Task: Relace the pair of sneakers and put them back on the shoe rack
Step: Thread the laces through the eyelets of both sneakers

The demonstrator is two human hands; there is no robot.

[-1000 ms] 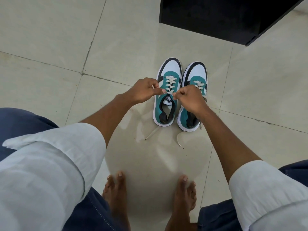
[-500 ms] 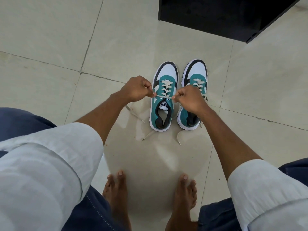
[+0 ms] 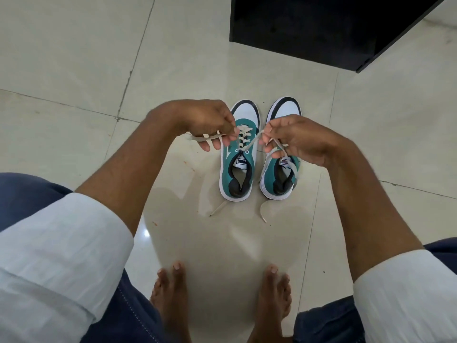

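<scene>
Two teal, white and black sneakers stand side by side on the tiled floor, toes pointing away from me. The left sneaker has its cream lace threaded up to the top eyelets. My left hand pinches one end of that lace, which sticks out to the left. My right hand pinches the other end, drawn up and to the right, and it covers the front of the right sneaker. Two loose lace tips trail on the floor behind the heels.
A black piece of furniture stands on the floor beyond the sneakers at the top right. My bare feet are planted close below the shoes, with my knees in blue trousers at both lower corners.
Both hands have lifted and drawn apart, pulling the left sneaker's lace ends outward from the top eyelets. The view has shifted closer to the shoes.
</scene>
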